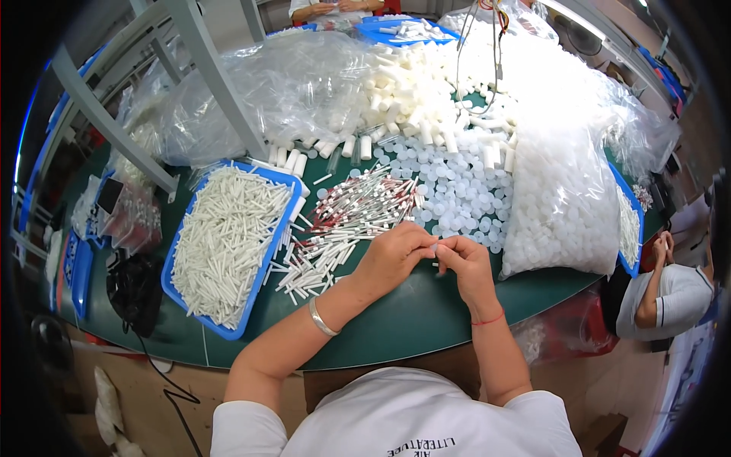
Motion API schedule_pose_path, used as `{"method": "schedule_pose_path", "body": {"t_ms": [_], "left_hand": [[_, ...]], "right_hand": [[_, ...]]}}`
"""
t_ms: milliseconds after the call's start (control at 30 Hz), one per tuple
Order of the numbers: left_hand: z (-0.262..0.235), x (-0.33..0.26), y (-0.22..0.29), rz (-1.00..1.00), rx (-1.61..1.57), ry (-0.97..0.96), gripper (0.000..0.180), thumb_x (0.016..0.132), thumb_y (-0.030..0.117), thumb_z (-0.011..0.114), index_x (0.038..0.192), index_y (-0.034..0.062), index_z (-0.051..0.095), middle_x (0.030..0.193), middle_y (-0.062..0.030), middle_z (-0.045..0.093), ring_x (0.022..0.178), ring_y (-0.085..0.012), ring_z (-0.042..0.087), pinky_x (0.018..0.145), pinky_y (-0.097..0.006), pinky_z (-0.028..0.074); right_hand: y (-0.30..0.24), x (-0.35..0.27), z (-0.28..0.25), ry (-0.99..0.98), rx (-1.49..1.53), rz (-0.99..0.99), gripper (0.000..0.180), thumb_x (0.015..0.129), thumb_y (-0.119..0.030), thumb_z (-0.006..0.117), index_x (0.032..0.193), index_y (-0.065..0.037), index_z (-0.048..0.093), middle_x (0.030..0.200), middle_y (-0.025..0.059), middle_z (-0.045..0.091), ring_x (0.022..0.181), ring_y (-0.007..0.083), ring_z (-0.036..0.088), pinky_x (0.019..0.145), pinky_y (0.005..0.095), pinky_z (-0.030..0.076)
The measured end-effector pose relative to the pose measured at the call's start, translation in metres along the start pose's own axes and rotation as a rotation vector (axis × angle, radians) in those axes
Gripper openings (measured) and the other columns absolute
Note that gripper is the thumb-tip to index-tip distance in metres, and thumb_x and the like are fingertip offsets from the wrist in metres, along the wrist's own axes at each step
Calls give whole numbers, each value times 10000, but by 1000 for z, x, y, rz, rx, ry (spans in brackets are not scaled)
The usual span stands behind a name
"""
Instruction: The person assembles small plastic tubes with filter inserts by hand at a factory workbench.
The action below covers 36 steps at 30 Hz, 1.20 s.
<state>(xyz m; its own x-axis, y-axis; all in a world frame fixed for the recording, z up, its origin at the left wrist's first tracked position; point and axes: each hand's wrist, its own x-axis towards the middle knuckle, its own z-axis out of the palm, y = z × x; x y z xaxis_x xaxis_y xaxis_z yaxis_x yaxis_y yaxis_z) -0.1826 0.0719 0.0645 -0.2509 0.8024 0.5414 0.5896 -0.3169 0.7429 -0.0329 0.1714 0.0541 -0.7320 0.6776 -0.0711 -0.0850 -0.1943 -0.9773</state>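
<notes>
Small piece: I am watching a tiny white part [436, 251] being pinched between both hands, just above the green worktop [396, 320]; its exact shape is too small for me to tell.
Left hand [392, 259]: its fingers are curling closed around the near end of the part; a silver bangle [321, 318] is sitting on the wrist.
Right hand [466, 263]: its fingers are closing on the other end, fingertips meeting the left hand's; a red thread [487, 320] is circling the wrist.
Just beyond: red-and-white thin tubes [358, 213] are lying loose, with round white caps [457, 190] beside them.
Left side: a blue tray [263, 270] is holding white sticks [225, 244].
Right side: a clear bag of white caps [563, 198] is resting on the worktop.
Far edge: white cylinders [403, 99] are piling up.
</notes>
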Motion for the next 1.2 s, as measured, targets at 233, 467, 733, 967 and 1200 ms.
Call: {"method": "schedule_pose_path", "body": {"t_ms": [233, 467, 733, 967, 1200], "left_hand": [[-55, 64, -59, -248, 407, 180, 182, 835, 128, 655, 989, 32, 664, 924, -125, 650, 851, -258, 630, 747, -346, 495], [-108, 75, -142, -444, 976, -11, 150, 791, 73, 600, 897, -33, 600, 941, -239, 613, 925, -403, 603, 800, -464, 502], [-73, 104, -98, -507, 835, 36, 199, 790, 182, 599, 845, -9, 595, 873, -222, 647, 847, -365, 632, 716, -486, 498], [-16, 156, -102, 338, 849, -13, 229, 767, 35, 587, 963, 125, 663, 961, -88, 563, 902, -260, 604, 705, -368, 525], [-16, 168, -137, 165, 966, -159, 53, 786, 36, 584, 838, 45, 582, 937, -118, 562, 893, -293, 608, 733, -383, 518]], "right_hand": [[-11, 3, 8, 124, 91, 22, 121, 882, -102, 632, 881, 19, 623, 901, 121, 680, 782, 183, 670, 654, 254, 524], [-11, 0, 13, 111, 101, -18, 118, 874, -89, 631, 873, 24, 593, 920, 165, 672, 820, 218, 678, 715, 294, 551], [-4, 1, 2, 170, 213, -63, 164, 914, -143, 632, 918, 18, 600, 898, 109, 666, 814, 179, 672, 700, 265, 529], [-3, -1, 8, 113, 188, -77, 139, 940, -127, 588, 932, 8, 558, 950, 161, 679, 794, 196, 683, 690, 287, 554], [-2, -2, 11, 88, 174, -57, 118, 928, -120, 607, 927, -5, 578, 921, 120, 672, 726, 149, 647, 666, 264, 538]]}}
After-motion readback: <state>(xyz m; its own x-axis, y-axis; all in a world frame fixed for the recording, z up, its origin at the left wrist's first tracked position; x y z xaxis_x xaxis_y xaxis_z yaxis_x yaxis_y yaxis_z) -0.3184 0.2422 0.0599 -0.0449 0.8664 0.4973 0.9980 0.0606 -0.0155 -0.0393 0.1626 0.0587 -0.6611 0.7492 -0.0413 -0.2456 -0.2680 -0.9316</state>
